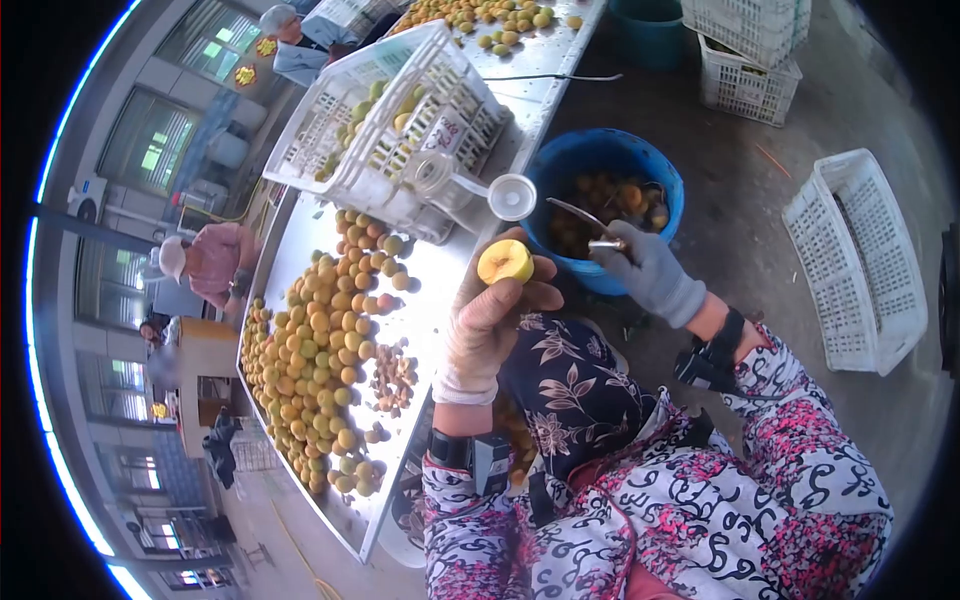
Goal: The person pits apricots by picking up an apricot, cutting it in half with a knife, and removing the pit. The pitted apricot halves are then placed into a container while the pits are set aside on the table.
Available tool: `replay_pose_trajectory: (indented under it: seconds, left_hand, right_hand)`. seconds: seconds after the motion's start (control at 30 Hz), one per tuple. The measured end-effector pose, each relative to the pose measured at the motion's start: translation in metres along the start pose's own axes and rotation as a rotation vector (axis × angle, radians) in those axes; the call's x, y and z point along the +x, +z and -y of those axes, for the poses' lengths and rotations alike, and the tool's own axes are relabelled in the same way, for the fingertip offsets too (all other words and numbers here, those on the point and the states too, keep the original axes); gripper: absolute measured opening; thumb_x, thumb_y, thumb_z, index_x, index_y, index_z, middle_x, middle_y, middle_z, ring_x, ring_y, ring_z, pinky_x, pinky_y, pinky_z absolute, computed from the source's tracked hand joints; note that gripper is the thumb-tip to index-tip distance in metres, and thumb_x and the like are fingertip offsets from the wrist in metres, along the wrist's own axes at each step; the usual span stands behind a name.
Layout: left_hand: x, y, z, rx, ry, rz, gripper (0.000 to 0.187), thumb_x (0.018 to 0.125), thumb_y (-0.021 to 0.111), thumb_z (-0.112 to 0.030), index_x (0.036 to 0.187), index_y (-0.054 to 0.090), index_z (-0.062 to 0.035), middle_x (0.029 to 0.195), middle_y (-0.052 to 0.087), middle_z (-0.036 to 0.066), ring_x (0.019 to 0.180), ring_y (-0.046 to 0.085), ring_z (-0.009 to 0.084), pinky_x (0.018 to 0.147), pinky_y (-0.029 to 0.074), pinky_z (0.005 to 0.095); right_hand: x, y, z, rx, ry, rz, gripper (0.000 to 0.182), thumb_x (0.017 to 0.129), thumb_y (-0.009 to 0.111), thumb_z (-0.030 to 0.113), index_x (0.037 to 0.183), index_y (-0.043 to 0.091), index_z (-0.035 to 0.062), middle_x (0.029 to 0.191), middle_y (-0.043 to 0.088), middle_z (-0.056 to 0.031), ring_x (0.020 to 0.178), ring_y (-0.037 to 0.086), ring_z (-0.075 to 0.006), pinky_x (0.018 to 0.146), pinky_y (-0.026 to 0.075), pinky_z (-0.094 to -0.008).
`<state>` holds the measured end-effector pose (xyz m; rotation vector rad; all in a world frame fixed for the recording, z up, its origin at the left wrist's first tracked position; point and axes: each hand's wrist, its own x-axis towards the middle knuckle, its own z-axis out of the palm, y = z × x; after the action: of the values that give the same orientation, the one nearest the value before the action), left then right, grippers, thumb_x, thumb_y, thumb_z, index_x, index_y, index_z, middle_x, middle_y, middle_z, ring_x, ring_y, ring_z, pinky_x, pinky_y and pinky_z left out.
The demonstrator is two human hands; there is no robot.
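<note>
Between the fingers and thumb of my left hand [485, 325], in a glove with bare fingertips, is a cut yellow fruit half [505, 262], its hollowed face turned up. My right hand [655, 275], in a grey glove, is closed round the handle of a small curved knife [578, 212], whose blade points left over the blue tub [560, 150]. Fruit pieces lie inside this tub. Left of my left hand, a pile of whole fruit [315, 350] covers part of the metal table [420, 300], with a small heap of pits [390, 378] beside it.
A white crate [400, 120] with fruit stands on the table, next to a clear jar [435, 175] and a round lid [512, 197]. An empty white crate [860, 265] lies on the floor at right. Stacked crates [745, 85] stand at the top. Other people [215, 262] are at left.
</note>
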<state>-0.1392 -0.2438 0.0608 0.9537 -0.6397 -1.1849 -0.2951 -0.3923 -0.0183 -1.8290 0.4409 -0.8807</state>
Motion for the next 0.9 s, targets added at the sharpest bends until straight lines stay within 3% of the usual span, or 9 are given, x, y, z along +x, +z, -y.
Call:
replay_pose_trajectory:
  seconds: [0.2,0.27,0.37,0.5,0.67,0.77,0.9]
  left_hand:
    - [-0.031,-0.016,0.008,-0.101,0.063,-0.063,0.06,0.079,0.069,-0.022,0.13,0.044,-0.0015,0.107,0.06,0.014,0.084,0.064,0.025,0.079,0.05,0.0363]
    - [-0.034,-0.019,0.01,-0.139,0.096,-0.032,0.059,0.081,0.067,-0.022,0.13,0.043,-0.0004,0.109,0.059,0.012,0.089,0.061,0.0224,0.08,0.049,0.0347]
    - [-0.046,-0.004,0.005,-0.089,0.146,-0.182,0.059,0.082,0.065,-0.023,0.131,0.042,0.0006,0.108,0.058,0.01,0.095,0.058,0.0202,0.083,0.047,0.0329]
    - [-0.052,-0.007,0.003,-0.021,0.218,-0.195,0.06,0.082,0.066,-0.023,0.131,0.042,0.0014,0.107,0.058,0.01,0.097,0.057,0.0197,0.087,0.045,0.032]
    - [-0.055,-0.007,0.004,-0.049,0.226,-0.158,0.055,0.084,0.064,-0.021,0.13,0.043,0.0018,0.104,0.059,0.012,0.096,0.057,0.0198,0.089,0.044,0.0316]
    - [-0.055,0.001,0.003,-0.049,0.231,-0.17,0.05,0.085,0.062,-0.016,0.128,0.045,0.001,0.104,0.059,0.012,0.095,0.057,0.0191,0.089,0.044,0.0312]
    - [-0.048,0.01,0.011,-0.015,0.243,-0.225,0.043,0.086,0.061,-0.012,0.125,0.047,0.0001,0.105,0.059,0.012,0.095,0.056,0.018,0.089,0.044,0.0302]
  right_hand:
    - [-0.003,0.043,0.051,0.261,-0.084,0.126,0.024,0.092,0.058,0.027,0.093,0.054,0.0039,0.069,0.059,-0.0135,0.062,0.061,-0.0231,0.057,0.045,-0.0322]
    - [-0.003,0.05,0.068,0.393,-0.082,0.197,0.025,0.093,0.056,0.028,0.094,0.052,0.0039,0.069,0.06,-0.0141,0.063,0.062,-0.0259,0.057,0.045,-0.0342]
    - [-0.01,0.061,0.072,0.21,-0.114,0.224,0.027,0.093,0.054,0.032,0.09,0.051,0.0059,0.068,0.06,-0.017,0.066,0.061,-0.0359,0.055,0.044,-0.039]
    - [-0.02,0.061,0.078,0.084,-0.065,0.258,0.028,0.092,0.055,0.033,0.089,0.05,0.0063,0.066,0.058,-0.0171,0.063,0.06,-0.0373,0.053,0.043,-0.0415]
    - [-0.023,0.064,0.077,-0.164,-0.155,0.192,0.028,0.089,0.058,0.033,0.087,0.048,0.0064,0.065,0.058,-0.0168,0.06,0.059,-0.0374,0.051,0.044,-0.045]
    - [-0.023,0.064,0.076,-0.233,-0.18,0.14,0.022,0.087,0.061,0.025,0.087,0.05,0.0062,0.066,0.057,-0.0167,0.062,0.059,-0.038,0.052,0.043,-0.0408]
    - [-0.024,0.065,0.06,-0.217,-0.206,0.071,0.022,0.084,0.064,0.024,0.087,0.051,0.0065,0.065,0.057,-0.0155,0.062,0.059,-0.0376,0.051,0.044,-0.0419]
